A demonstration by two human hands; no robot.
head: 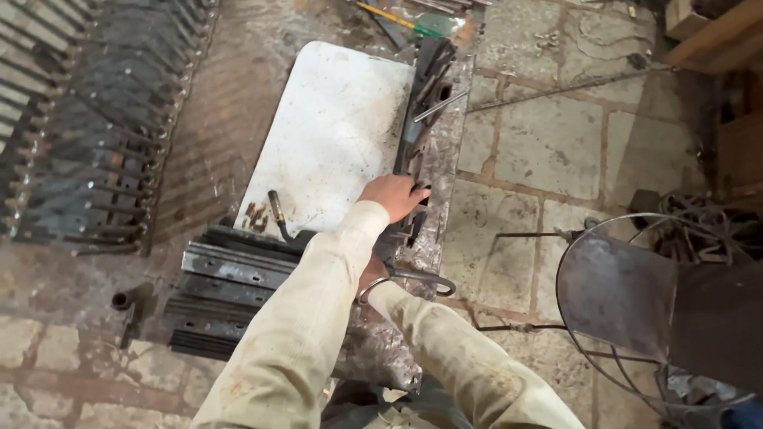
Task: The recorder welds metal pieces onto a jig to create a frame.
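Fingers (pixel 415 193) of left hand (pixel 392 195) curled on dark metal strips (pixel 420 111) beside white sheet (pixel 334 135) — right hand's grip hidden, perhaps on hook (pixel 417 278).

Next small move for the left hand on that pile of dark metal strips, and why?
Probably close the fingers on one strip and lift it clear. The left hand already rests on the near end of the metal strips beside the white sheet; the right hand is mostly hidden.

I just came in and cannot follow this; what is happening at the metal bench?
A person in pale sleeves leans over a metal bench. The left hand rests on dark metal strips lying beside a white sheet. The right hand is mostly hidden under the left arm, next to a curved metal hook. Drilled steel bars are stacked at the near left.
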